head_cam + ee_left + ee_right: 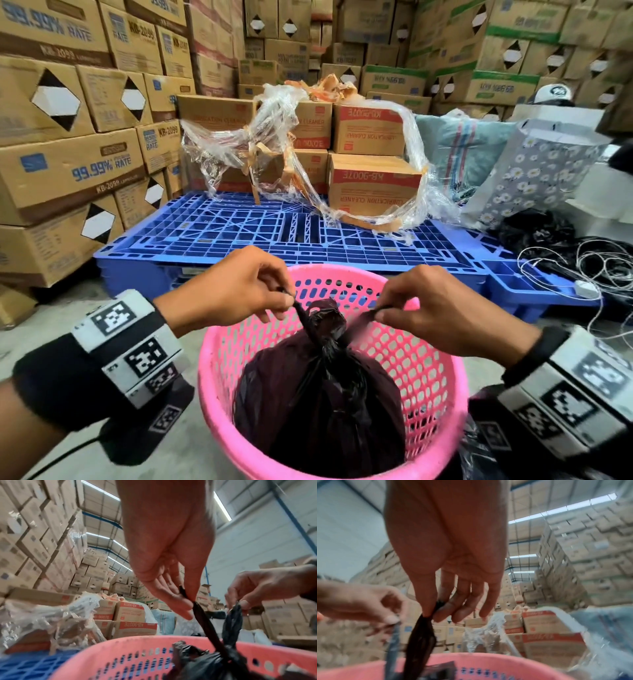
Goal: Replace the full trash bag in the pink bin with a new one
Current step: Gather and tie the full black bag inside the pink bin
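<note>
Down on the concrete floor (191, 445), just in front of a blue pallet (239, 233), stands the pink bin (442, 370) with its perforated wall. Inside it sits the full black trash bag (318, 404), its neck gathered into a knot near the top. Two twisted tails of plastic rise from that knot. The left hand (236, 291) pinches one tail between thumb and fingertips, its grip clamped tight on the plastic, the strand running taut down to the knot. The right hand (442, 315) pinches the other tail the same way, its grip also closed on the bag. Both hands hover over the bin's far rim, near each other but apart. On the pallet behind rest cardboard boxes (370, 161) with red printing, draped in loose clear wrap (260, 144). To the right a flowered bag (534, 171) stands, with a tangle of white cord (589, 263) on the pallet's corner. Stacked cartons (75, 102) wall in the space.
</note>
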